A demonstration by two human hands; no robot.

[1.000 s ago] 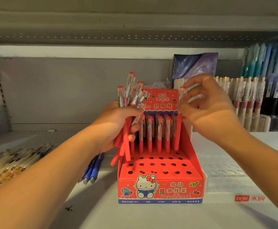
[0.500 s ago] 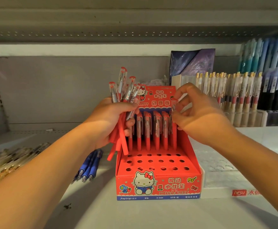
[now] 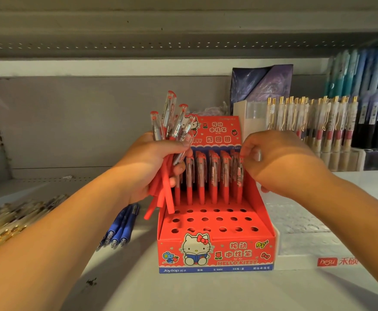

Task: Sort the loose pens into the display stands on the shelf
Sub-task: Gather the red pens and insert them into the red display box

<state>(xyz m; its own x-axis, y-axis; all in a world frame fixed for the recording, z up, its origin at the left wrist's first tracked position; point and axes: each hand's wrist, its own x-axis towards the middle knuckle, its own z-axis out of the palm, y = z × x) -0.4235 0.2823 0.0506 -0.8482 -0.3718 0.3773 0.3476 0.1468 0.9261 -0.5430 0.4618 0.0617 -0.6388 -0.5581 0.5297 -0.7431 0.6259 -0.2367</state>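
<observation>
A red Hello Kitty display stand (image 3: 216,252) sits in the middle of the shelf, its holed tiers rising toward the back. Several red pens (image 3: 202,176) stand upright in the rear rows; the front rows of holes hold nothing. My left hand (image 3: 147,169) grips a bundle of red pens (image 3: 172,126) at the stand's left side, clear tops fanned upward. My right hand (image 3: 280,162) is at the back right corner and pinches the top of the rightmost standing pen (image 3: 240,173).
Three blue pens (image 3: 121,227) lie on the shelf left of the stand. A heap of gold-clipped pens (image 3: 10,223) lies at the far left. Stands of gold-clipped pens (image 3: 313,122) and blue pens (image 3: 363,72) fill the back right. A white box (image 3: 307,245) sits right of the stand.
My right hand has lowered one red pen into the back right hole of the stand and still pinches its top. My left hand has kept the bundle roughly in place.
</observation>
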